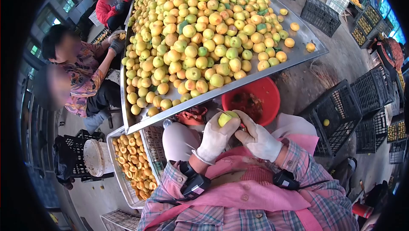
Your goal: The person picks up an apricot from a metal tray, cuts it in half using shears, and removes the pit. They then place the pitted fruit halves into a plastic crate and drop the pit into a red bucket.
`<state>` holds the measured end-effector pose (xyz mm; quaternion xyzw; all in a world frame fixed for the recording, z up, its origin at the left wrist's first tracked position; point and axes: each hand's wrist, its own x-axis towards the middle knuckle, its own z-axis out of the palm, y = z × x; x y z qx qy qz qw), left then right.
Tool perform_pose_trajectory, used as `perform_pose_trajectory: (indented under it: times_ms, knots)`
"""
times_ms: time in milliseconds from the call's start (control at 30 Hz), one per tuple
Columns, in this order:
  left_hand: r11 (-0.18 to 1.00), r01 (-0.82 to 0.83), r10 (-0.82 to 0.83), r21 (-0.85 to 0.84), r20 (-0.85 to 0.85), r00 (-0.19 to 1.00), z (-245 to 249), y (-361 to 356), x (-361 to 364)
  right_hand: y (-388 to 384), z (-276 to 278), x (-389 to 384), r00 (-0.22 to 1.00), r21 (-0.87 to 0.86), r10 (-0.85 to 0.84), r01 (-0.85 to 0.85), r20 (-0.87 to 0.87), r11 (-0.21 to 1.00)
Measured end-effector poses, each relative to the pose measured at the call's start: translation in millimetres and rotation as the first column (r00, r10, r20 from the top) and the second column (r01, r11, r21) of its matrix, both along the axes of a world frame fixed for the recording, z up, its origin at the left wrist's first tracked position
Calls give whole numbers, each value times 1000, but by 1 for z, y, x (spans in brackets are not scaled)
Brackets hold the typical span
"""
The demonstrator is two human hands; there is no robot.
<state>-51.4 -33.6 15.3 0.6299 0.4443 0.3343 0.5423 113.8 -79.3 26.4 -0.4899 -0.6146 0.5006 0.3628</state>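
My left hand (216,137), in a white glove, is closed around a yellow-green fruit (227,118) above my lap. Right beside it, my right hand (258,138), also gloved in white, is closed on a small knife, whose thin blade (226,112) lies across the top of the fruit. Most of the knife's handle is hidden by the fingers. Just beyond my hands is a red basin (272,99) with dark scraps in it. Past that, a metal table (187,107) bears a large heap of yellow and green fruits (191,52).
A white crate (111,145) of halved orange fruits stands at my left, near a white bucket (94,157). Black crates (334,114) stand at the right. Two people (87,67) (111,5) sit along the table's left side.
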Motion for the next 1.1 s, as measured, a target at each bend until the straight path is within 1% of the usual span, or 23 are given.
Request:
perform_pose_trajectory:
  times_ms: [67,100,167,233,267,333,367,400,433,467,533,600,667,733,800,867,900,933,967,1000,1033,1067,1100]
  knots:
    - [1000,7,-6,-20,26,1000,0,-2,-1,-3,-6,0,1000,117,-10,10,-4,993]
    - [998,-8,8,-62,3,1000,4,-2,-1,-3,-8,1,1000,115,-11,11,-3,993]
    - [995,-23,21,-100,-20,1000,9,-2,-2,-3,-10,2,1000,252,-14,9,18,968]
    - [992,19,2,-128,157,988,13,-3,-2,-4,-9,4,999,213,-21,14,30,977]
    - [992,18,2,-124,158,987,16,-4,-2,-5,-8,6,999,171,-26,19,41,985]
    - [986,74,-26,-152,298,954,23,-4,0,-2,-3,11,999,138,-13,7,43,990]
    - [986,73,-25,-148,299,954,27,-3,-1,-1,-1,13,999,100,-1,-3,43,995]
    - [977,70,-18,-202,251,968,32,-3,-2,-1,2,13,999,102,0,-5,45,995]
    - [965,65,-12,-255,202,979,34,-2,-4,-1,4,13,998,164,23,-32,52,986]
    - [966,64,-12,-252,204,979,33,-1,-5,-1,6,13,997,225,45,-58,61,973]
    - [995,47,-36,-87,130,991,31,-1,-8,-3,11,15,995,190,72,-83,64,978]
    - [994,81,-70,-80,132,989,32,1,-11,-5,16,16,993,152,102,-110,66,982]
    - [991,115,-104,-74,135,985,34,4,-16,-5,20,17,986,121,121,-135,115,984]
    - [971,206,-193,119,-115,974,38,9,-21,-5,20,17,987,129,135,-145,83,981]
    - [972,211,-198,102,-123,972,48,7,-22,-6,18,15,987,137,153,-159,51,978]
    - [973,213,-201,84,-132,971,50,5,-21,-6,18,15,990,238,139,-136,4,962]
    - [988,146,-138,-57,117,983,49,-1,-16,-6,19,15,990,240,143,-140,4,961]
    - [972,113,-35,-208,348,937,47,-5,-14,-6,21,15,991,221,137,-132,-6,966]
    - [972,112,-34,-206,348,937,44,-6,-16,-6,23,15,991,203,129,-124,-16,971]
    - [983,95,-47,-158,284,958,40,-6,-17,-6,27,16,991,204,130,-125,-15,971]
    - [991,82,-57,-108,219,974,38,-4,-17,-6,30,17,990,229,139,-142,31,963]
    - [991,84,-58,-109,221,974,40,-3,-18,-7,31,19,986,252,146,-160,76,954]
    - [994,106,-108,30,96,989,47,0,-20,-7,30,21,987,246,144,-158,74,956]
